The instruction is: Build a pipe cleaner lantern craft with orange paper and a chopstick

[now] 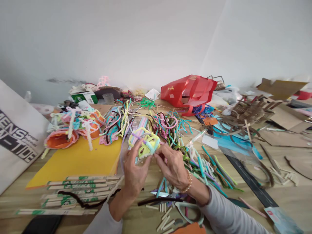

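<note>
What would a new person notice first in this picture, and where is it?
First, the left hand and right hand at the centre, holding a fuzzy yellow and pale blue pipe-cleaner bundle. Behind them stands a bright red plastic bag. On the left, orange and pink pipe-cleaner crafts lie on a yellow card sheet.

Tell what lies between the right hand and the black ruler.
Head view: loose teal and green pipe cleaners separate the right hand from the black ruler.

Light grey long sleeves (229,211), cuffs ending above both wrists; gold-toned beaded bracelet (188,182) on right wrist (196,191); left hand (135,172) and right hand (172,165) bare.
</note>
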### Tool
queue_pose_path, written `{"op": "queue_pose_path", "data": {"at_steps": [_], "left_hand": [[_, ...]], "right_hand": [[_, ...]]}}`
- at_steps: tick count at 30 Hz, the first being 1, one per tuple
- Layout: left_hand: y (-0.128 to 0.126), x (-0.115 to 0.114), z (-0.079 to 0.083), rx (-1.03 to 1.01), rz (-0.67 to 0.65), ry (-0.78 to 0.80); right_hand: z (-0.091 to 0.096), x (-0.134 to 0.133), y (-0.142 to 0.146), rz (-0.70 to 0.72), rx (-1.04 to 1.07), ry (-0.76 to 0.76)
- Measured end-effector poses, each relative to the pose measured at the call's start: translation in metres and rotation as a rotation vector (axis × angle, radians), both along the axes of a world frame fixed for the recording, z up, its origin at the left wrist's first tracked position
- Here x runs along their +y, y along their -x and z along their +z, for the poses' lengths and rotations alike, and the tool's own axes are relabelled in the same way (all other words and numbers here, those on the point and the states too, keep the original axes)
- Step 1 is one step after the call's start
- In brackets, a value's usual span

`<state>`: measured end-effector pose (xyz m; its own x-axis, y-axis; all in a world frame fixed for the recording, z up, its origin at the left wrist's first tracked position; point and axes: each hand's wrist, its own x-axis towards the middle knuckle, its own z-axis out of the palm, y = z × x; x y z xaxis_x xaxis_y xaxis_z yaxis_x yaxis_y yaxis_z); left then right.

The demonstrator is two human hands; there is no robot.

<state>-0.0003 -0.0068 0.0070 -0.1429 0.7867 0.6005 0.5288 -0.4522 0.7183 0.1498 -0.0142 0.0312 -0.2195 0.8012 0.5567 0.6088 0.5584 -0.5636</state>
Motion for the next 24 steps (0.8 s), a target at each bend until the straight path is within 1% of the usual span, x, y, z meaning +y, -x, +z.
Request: {"op": "queue_pose_path", "data": {"at_steps": [3,6,8,9,10,11,12,14,16,18,19,21,24], "left_hand": [[0.0,-0.001,-0.002,0.024,0.022,-0.059],[0.001,0.0,-0.005,0.046,0.036,-0.109],[0.002,0.001,-0.006,0.055,0.034,-0.111],[0.003,0.001,-0.006,0.053,0.033,-0.097],[0.003,0.002,-0.004,0.047,0.03,-0.072],[0.004,0.002,-0.003,0.033,0.023,-0.039],[0.004,0.003,-0.001,0.01,0.011,0.002],[0.005,0.004,0.004,-0.051,-0.021,0.082],[0.005,0.005,0.007,-0.117,-0.05,0.127],[0.004,0.006,0.009,-0.155,-0.064,0.138],[0.004,0.007,0.009,-0.159,-0.069,0.139],[0.003,0.007,0.009,-0.144,-0.081,0.141],[0.002,0.006,0.007,-0.097,-0.082,0.137]], "right_hand": [[-0.001,0.003,0.005,0.055,0.388,0.344],[-0.001,0.008,0.008,0.176,0.75,0.682],[-0.002,0.011,0.009,0.23,0.871,0.846],[-0.002,0.012,0.009,0.242,0.875,0.883],[-0.002,0.012,0.008,0.246,0.841,0.875],[-0.001,0.011,0.008,0.237,0.775,0.815],[0.0,0.01,0.006,0.214,0.681,0.712],[0.002,0.006,0.003,0.138,0.436,0.424],[0.005,0.002,0.0,0.067,0.139,0.137],[0.006,0.001,-0.003,0.03,-0.14,-0.086],[0.006,0.002,-0.005,0.025,-0.251,-0.167],[0.005,0.004,-0.008,0.034,-0.405,-0.277],[0.003,0.008,-0.011,0.07,-0.521,-0.376]]}}
